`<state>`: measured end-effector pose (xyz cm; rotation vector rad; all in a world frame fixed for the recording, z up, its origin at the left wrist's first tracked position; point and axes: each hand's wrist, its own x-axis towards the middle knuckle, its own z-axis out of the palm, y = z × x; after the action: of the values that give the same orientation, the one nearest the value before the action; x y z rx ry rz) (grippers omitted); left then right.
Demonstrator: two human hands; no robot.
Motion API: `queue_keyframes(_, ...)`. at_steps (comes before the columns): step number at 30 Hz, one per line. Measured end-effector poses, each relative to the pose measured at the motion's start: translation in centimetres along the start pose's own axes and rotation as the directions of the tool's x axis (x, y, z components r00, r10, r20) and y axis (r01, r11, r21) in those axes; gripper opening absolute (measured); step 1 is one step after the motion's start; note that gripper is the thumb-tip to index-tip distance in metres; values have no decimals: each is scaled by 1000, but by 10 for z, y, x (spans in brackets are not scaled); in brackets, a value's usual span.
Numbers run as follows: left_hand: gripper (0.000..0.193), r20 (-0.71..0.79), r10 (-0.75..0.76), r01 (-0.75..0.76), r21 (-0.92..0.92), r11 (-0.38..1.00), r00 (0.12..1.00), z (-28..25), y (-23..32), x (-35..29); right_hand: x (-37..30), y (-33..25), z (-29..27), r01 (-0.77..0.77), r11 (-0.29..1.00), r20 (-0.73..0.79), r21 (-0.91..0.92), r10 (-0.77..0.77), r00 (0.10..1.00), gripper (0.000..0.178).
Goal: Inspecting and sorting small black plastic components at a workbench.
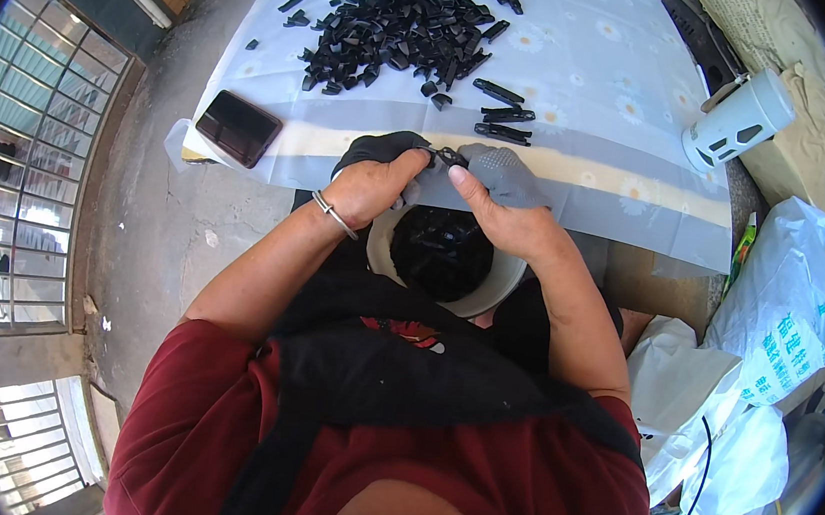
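Note:
Both of my hands meet over the table's near edge, each with a glove over the fingers and a bare thumb. My left hand [373, 175], in a black glove, pinches one end of a small black plastic piece [452, 157]. On its other end, my right hand [505, 195] in a grey dotted glove is closed, thumb on top. Fingers hide part of the piece. Just beyond lie several long black plastic clips [504, 114]. Farther off is a heap of small black plastic parts [395, 40]. Below my hands, a pale bucket [381, 244] holds a dark, shiny mass.
A dark phone [238, 129] rests at the table's left edge. The flowered tablecloth [590, 95] bears more black clips along its far side. At the right stand a white tumbler [741, 121] and white plastic bags [780, 296]. A barred window [25, 167] is at left.

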<state>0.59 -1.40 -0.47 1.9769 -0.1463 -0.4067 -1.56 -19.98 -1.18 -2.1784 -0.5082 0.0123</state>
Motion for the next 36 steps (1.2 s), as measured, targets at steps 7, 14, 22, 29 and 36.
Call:
queue_keyframes(7, 29, -30, 101, -101, -12, 995, 994, 4, -5, 0, -4, -1, 0, 176, 984, -185, -23, -177, 967, 32)
queue_keyframes(14, 27, 77, 73, -68, -60, 996, 994, 6, -5, -1, -2, -4, 8, 217, 934, -282, -282, -298, 912, 26)
queue_keyframes(22, 33, -49, 156, -163, -177, 971, 986, 17, -11, -4, -5, -15, 10, 177, 946, -245, -271, -246, 938, 25)
queue_keyframes(29, 43, -207, 264, -315, -270, 910, 942, 17, -11, -1, -14, -11, 3, 185, 886, -213, -426, -297, 931, 25)
queue_keyframes(36, 36, -161, 324, -309, 114, 944, 932, 18, 0, -9, -9, -24, 11, 115, 713, -66, -692, -221, 973, 19)
